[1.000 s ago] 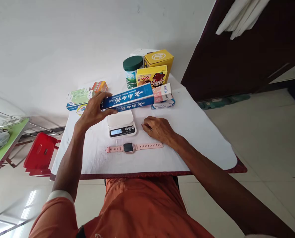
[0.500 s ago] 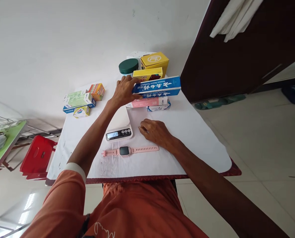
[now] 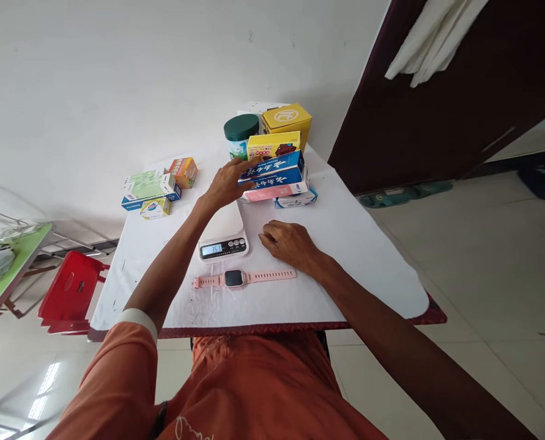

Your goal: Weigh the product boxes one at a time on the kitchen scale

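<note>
My left hand point(image 3: 226, 181) grips the left end of a long blue toothpaste box point(image 3: 272, 169), which lies on top of a pink box point(image 3: 276, 192) and a small blue-and-white box point(image 3: 297, 200). My right hand point(image 3: 288, 242) rests on the white table point(image 3: 355, 244) with fingers curled and nothing in them, just right of a small white kitchen scale point(image 3: 222, 235) whose display is lit. A pink smartwatch point(image 3: 242, 278) lies flat in front of the scale.
Behind the stack stand a green-lidded jar point(image 3: 240, 134), a yellow cartoon box point(image 3: 272, 145) and a yellow-orange box point(image 3: 287, 119). Several small boxes point(image 3: 155, 189) lie at the back left. A red stool point(image 3: 70, 287) and a green table point(image 3: 6, 263) stand at left; a dark door point(image 3: 437, 104) at right.
My left hand carried the blue toothpaste box from above the scale to the back right and lowered it onto the pink box. The scale platform now lies bare. My right hand stayed put.
</note>
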Demonstrator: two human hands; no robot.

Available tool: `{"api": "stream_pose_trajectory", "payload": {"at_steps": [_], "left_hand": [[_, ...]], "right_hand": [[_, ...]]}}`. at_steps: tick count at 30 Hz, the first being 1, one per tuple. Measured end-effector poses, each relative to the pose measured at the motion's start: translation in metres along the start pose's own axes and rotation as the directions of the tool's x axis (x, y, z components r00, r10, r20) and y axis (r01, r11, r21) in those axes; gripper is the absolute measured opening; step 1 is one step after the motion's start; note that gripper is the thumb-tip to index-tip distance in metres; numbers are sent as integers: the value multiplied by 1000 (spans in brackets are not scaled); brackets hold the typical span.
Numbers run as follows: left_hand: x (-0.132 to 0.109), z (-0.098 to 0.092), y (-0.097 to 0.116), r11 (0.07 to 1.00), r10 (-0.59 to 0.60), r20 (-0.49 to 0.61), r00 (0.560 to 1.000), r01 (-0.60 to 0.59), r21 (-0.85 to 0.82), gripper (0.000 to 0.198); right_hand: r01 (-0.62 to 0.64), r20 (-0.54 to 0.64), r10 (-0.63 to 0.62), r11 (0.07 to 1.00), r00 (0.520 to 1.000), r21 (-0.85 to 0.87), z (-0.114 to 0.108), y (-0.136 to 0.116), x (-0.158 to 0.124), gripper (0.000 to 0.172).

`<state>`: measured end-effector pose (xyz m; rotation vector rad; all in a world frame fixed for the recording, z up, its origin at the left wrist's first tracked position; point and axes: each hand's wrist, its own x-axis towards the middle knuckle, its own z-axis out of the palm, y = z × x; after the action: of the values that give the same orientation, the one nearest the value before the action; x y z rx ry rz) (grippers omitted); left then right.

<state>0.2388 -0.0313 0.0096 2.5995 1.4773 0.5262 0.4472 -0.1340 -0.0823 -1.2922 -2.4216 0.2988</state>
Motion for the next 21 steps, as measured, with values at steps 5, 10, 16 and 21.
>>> {"api": "stream_pose_trajectory", "payload": {"at_steps": [5,10,16,21], "left_hand": [[-6,-2,-23,998,-47,8,999,48,-38,49],[-9,16,-47,977,-206,-41,978,203,-64,60],[-9,26,-57,950,-297,-22,955,293,-104,76],[-11,22,-63,943,-283,-19,959,274,-187,78]], "right_hand": [[4,-2,-4,1000,1000,10,3,2,-1,30],[13,-43,-9,995,999,95,4,4,-1,27],[-15,-298,79,977,951,213,-2,12,6,15],[-133,-536,242,963,809,234,-10,29,12,32]]}}
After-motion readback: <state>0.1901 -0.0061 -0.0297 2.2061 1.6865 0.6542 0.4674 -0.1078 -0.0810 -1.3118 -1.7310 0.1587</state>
